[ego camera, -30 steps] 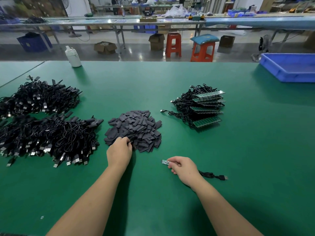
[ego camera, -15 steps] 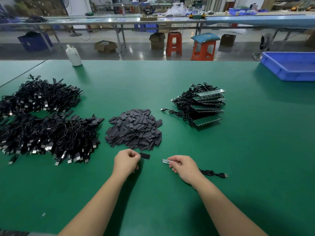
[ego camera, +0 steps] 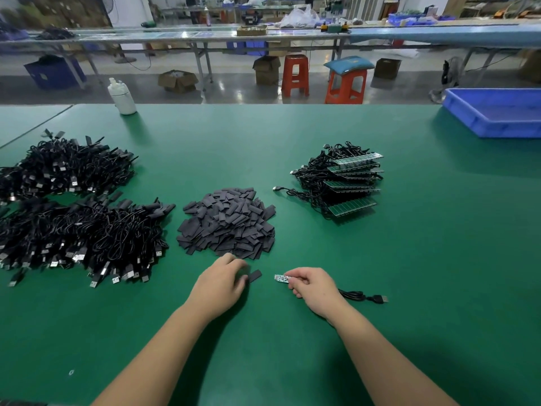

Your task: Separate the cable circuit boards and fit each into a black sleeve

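Near the desk's front edge: left hand (ego camera: 218, 284) pinching one black sleeve (ego camera: 254, 276), light and floppy; right hand (ego camera: 313, 285) gripping stiff little circuit board (ego camera: 281, 278) by its cable end. Best held by edges, probably fragile.

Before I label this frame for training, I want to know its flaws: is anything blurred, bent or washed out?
Head view: the left hand is motion-blurred around the black sleeve; the right hand and its circuit board are sharp. Wide-angle distortion bows the green table. Overhead light glares on the far bench.
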Action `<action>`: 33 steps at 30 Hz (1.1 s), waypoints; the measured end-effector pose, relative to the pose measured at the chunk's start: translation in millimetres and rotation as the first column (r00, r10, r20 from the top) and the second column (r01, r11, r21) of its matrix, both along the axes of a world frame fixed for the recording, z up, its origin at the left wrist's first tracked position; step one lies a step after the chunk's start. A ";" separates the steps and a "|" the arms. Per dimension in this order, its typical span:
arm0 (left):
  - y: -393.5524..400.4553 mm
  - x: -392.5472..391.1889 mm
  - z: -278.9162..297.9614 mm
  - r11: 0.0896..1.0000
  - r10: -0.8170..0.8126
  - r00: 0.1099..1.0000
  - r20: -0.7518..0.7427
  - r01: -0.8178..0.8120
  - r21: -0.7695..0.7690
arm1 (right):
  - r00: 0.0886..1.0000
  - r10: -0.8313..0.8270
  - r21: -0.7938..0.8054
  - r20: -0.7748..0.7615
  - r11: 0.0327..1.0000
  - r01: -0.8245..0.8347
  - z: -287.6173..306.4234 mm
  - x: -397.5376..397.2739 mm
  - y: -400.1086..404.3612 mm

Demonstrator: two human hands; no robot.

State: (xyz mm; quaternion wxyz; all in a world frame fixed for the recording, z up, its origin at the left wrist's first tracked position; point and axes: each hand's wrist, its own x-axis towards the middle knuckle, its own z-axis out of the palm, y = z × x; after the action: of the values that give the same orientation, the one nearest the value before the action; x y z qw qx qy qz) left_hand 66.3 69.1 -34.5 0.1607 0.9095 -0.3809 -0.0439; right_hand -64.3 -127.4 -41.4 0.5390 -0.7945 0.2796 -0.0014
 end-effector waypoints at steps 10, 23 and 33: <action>-24.4 -11.8 -1.0 0.980 0.161 0.950 -0.268 -0.187 -0.073 | 1.000 0.000 0.017 0.011 1.000 0.000 1.4 -0.8 0.1; -25.8 -12.5 -3.8 0.994 -0.084 0.990 -0.111 0.090 0.057 | 0.999 -0.006 0.079 0.037 0.997 0.003 5.5 -4.7 1.1; -14.7 -7.4 -1.8 0.960 -0.230 0.973 -0.017 0.230 0.157 | 0.996 0.084 -0.016 -0.003 0.996 -0.084 18.3 -3.7 -5.4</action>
State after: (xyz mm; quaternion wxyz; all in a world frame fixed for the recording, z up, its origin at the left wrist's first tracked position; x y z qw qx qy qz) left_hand 58.9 54.4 -36.3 0.0816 0.8689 -0.4796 -0.0918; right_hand -68.1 -132.9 -23.1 0.5320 -0.8099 0.2463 0.0200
